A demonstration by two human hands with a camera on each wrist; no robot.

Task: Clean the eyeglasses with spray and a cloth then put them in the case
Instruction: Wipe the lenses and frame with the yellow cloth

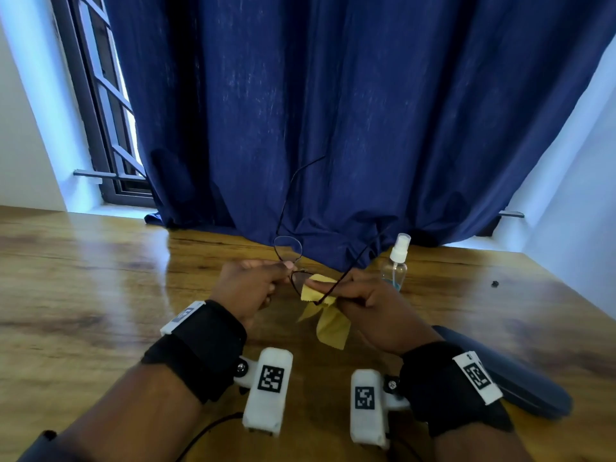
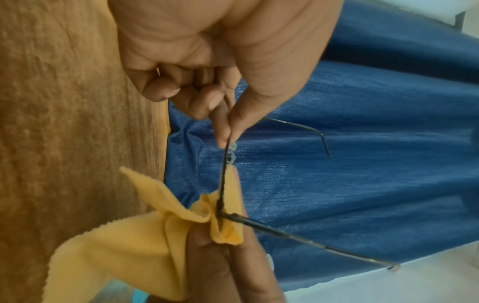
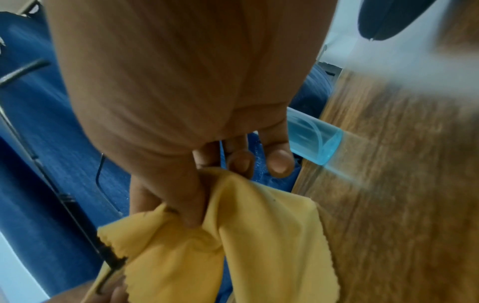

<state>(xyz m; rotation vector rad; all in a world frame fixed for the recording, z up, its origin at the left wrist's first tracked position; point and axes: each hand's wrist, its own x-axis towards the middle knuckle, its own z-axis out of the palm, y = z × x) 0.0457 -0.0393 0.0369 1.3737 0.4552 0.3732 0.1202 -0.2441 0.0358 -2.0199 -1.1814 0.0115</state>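
The left hand [image 1: 248, 288] pinches the eyeglasses [image 1: 301, 261] near the nose bridge, up above the wooden table [image 1: 100, 278], so they stay steady. The right hand [image 1: 366, 305] pinches the yellow cloth [image 1: 328, 315] around one lens, likely to rub both sides at once. The spray bottle [image 1: 395, 265] stands just behind, easy to reach. The dark case [image 1: 520, 381] lies by the right wrist, ready for later.
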